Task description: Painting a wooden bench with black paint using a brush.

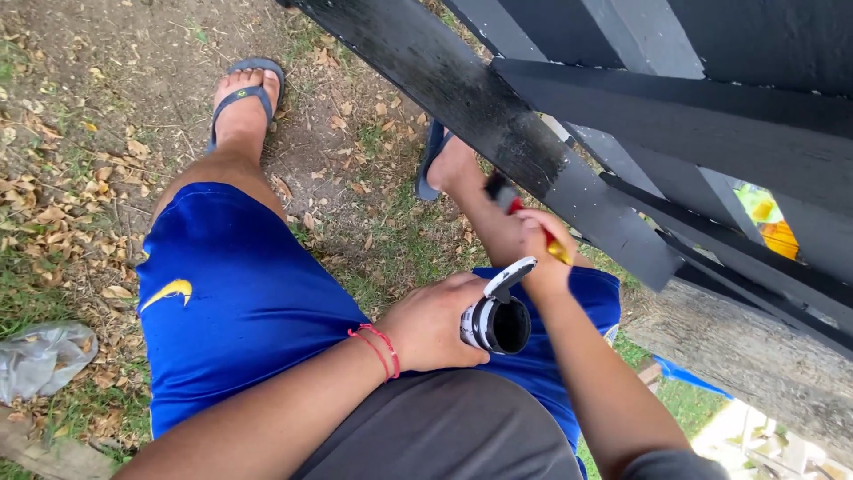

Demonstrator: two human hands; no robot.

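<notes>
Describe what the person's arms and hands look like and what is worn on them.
Both forearms are bare. The left hand has thin red string bracelets around its wrist. The right hand wears nothing; a dark grey sleeve edge shows at that upper arm.

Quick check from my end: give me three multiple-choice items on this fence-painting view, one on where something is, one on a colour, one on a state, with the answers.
1. Where is the paint can?
A. On the ground by the plastic bag
B. In the left hand, over the lap
C. Hung on the fence

2. What colour are the fence boards?
A. Black
B. White
C. Green

3. What is the right hand doing?
A. Hanging empty
B. Resting on the knee
C. Gripping a paintbrush against a board

Answers:
1 B, the left hand wraps the can above the blue shorts.
2 A, every board in view is black.
3 C, the paintbrush sits in its closed fingers with the bristles at the slanted board.
</notes>
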